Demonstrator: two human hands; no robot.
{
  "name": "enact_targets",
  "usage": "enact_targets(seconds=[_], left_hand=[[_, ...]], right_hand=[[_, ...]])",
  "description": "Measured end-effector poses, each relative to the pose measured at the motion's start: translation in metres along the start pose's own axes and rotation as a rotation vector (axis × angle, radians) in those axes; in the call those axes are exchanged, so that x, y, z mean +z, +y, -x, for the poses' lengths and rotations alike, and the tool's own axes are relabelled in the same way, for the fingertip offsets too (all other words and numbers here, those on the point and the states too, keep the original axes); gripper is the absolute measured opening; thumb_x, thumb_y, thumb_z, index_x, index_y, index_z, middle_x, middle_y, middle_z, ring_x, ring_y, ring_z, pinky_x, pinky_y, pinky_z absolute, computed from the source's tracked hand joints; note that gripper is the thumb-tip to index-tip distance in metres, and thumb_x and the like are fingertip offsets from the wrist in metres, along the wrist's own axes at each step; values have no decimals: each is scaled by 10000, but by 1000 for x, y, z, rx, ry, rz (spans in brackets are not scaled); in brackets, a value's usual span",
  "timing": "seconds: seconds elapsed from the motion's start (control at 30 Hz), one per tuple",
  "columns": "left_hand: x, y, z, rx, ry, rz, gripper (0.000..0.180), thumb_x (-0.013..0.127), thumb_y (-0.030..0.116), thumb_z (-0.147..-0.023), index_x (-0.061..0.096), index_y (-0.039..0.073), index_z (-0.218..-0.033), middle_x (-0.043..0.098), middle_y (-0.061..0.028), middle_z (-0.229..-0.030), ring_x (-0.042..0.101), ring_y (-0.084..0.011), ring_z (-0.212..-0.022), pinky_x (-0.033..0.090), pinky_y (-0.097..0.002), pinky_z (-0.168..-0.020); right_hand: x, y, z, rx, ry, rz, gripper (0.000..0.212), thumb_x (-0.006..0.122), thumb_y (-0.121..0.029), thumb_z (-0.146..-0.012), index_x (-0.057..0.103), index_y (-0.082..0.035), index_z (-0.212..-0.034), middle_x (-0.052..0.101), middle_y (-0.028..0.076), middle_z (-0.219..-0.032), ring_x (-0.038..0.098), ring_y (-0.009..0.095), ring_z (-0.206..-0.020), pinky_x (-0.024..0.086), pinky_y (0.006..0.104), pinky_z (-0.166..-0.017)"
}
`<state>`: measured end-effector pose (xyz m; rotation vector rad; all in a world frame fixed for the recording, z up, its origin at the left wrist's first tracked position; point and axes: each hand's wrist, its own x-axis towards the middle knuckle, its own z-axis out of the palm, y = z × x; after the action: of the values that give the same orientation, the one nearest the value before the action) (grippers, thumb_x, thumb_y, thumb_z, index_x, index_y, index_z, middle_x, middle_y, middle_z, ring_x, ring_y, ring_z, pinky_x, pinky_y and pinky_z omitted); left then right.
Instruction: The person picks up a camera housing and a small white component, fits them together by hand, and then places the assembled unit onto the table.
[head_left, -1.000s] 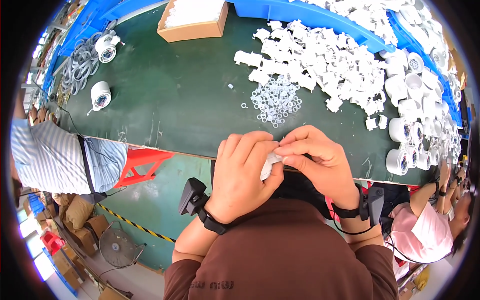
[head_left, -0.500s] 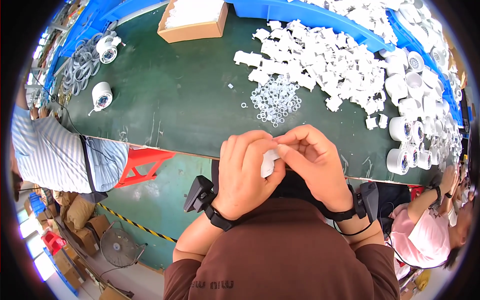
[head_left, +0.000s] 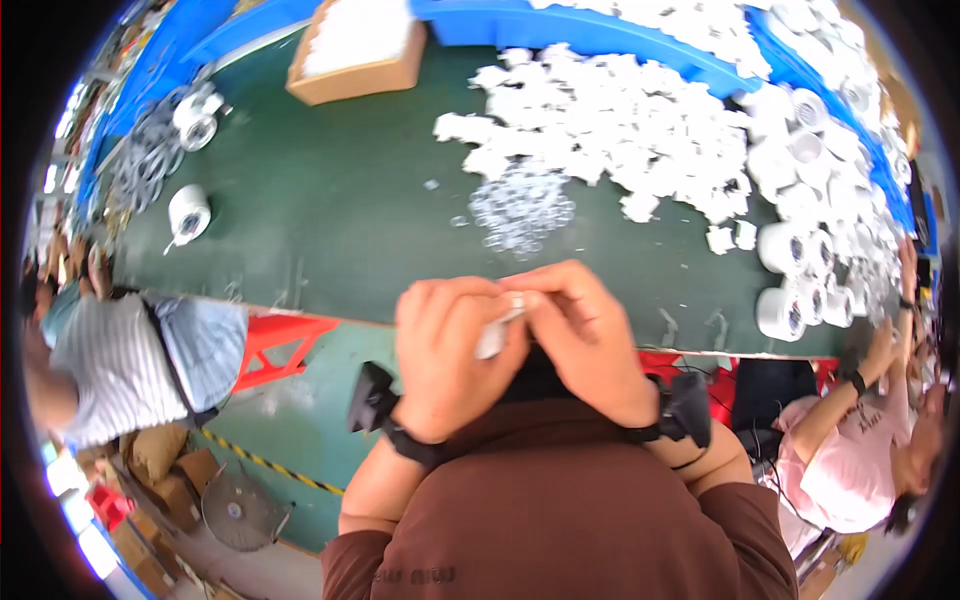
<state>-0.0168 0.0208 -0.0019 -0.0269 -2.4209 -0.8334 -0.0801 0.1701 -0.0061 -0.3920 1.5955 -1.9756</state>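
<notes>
Close to the table's front edge, my left hand (head_left: pixel 450 345) is closed around a small white plastic part (head_left: pixel 491 340), mostly covered by the fingers. My right hand (head_left: pixel 585 335) meets it from the other side, its thumb and forefinger pinched at the part's upper end, where a small pale piece (head_left: pixel 516 301) shows; whether that is a separate ring cannot be made out. Beyond the hands lies a pile of small clear rings (head_left: pixel 522 210). Behind it spreads a heap of white plastic brackets (head_left: pixel 620 120).
White round housings (head_left: pixel 790 245) crowd the right side before blue bins (head_left: pixel 590 42). A cardboard box (head_left: pixel 360 78) of white pieces stands at the back. Left lie a white camera-like unit (head_left: pixel 188 214) and grey rings (head_left: pixel 150 150). Co-workers sit at both sides; a red stool (head_left: pixel 275 350) is left.
The view has shifted a little, with the table contents now further left. Both hands remain together on the white part, which is tilted slightly differently. The right co-worker's arms have moved.
</notes>
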Motion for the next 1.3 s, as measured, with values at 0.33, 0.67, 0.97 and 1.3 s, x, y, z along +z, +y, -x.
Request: enact_targets(seconds=[0.33,0.67,0.97,1.3], left_hand=[[-65,-74,1,-194,204,-603,591,752,188,-909,544,95,-1454,463,-151,-1550,373,-386,-1431,307,-516,-1141],[-16,-18,1,-181,100,-151,532,688,29,-903,561,10,-1420,481,-196,-1484,505,-337,-1287,433,-439,-1065],[-7,12,3,-205,-354,484,467,622,25,-930,558,-11,-1392,557,-199,-1395,602,-303,-1195,471,-377,-1037],[3,19,6,-162,-123,262,440,661,54,-903,521,-2,-1316,529,-210,-1337,506,-382,-1162,435,-457,-986]], right_hand=[[-105,-69,36,-423,493,1504,361,800,-205,-876,658,-43,-1166,638,148,-1140,595,371,-1068,489,462,-929],[-179,-83,101,78,801,1516,540,813,-256,-863,561,-88,-1310,521,159,-1217,616,274,-946,533,366,-764],[-93,-58,54,-345,168,817,645,824,22,-764,516,-55,-1327,600,135,-1322,593,271,-1195,494,384,-984],[-40,-3,19,-289,-199,312,659,724,70,-852,410,-52,-1418,575,172,-1364,558,275,-1249,472,385,-1021]])
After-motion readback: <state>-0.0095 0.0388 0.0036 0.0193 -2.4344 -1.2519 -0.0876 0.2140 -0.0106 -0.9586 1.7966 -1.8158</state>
